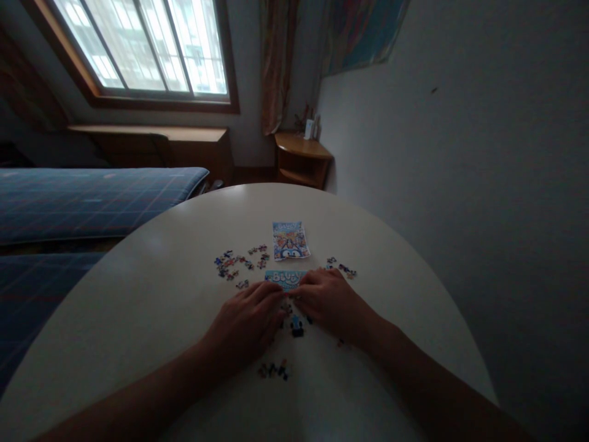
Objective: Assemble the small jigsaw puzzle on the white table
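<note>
A partly joined jigsaw puzzle (285,279) lies on the table in front of me, its blue top strip showing the letters "BLUEY". My left hand (251,316) rests at its lower left, fingers bent and closed on the puzzle's edge. From the right, my right hand (326,298) has its fingers curled on the puzzle's lower right edge; the fingertips are partly hidden. Between the hands lie loose puzzle pieces, one with a blue and black figure (297,326). Behind the puzzle is a picture sheet (289,240) with the same lettering.
Loose puzzle pieces form a cluster (230,265) at the left, a small group (341,268) at the right and another (275,370) nearer me. The round white table (377,245) stands beside a wall. A bed (92,199), window and corner shelf (304,147) are beyond.
</note>
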The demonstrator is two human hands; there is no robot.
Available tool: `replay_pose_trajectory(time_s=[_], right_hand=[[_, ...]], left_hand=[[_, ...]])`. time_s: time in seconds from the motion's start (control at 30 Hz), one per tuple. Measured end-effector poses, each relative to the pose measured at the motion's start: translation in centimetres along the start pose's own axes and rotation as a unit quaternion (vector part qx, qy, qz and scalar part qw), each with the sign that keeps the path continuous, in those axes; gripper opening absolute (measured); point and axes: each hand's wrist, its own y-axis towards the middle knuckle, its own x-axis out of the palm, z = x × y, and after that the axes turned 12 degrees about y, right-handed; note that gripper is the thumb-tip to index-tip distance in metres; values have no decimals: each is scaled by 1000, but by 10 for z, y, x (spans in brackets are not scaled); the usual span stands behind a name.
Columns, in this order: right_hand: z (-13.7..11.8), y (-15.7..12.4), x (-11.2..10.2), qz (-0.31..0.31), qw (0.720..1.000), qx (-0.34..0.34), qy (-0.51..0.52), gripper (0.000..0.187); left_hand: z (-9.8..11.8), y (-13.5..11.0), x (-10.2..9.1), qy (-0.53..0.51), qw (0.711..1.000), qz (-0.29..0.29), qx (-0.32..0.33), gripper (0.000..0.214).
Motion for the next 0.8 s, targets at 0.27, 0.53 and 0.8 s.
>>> replay_pose_trajectory(time_s=[0.27,0.53,0.8], right_hand=[[-2,-3,-11,-42,999,-27,0,26],[28,-12,-36,-55,994,-29,92,27],[74,-28,-69,24,990,120,71,12]], left_hand=[[-1,3,-4,23,999,-24,28,27],[-3,2,-4,30,999,-15,36,28],[-7,0,0,25,999,6,44,29]])
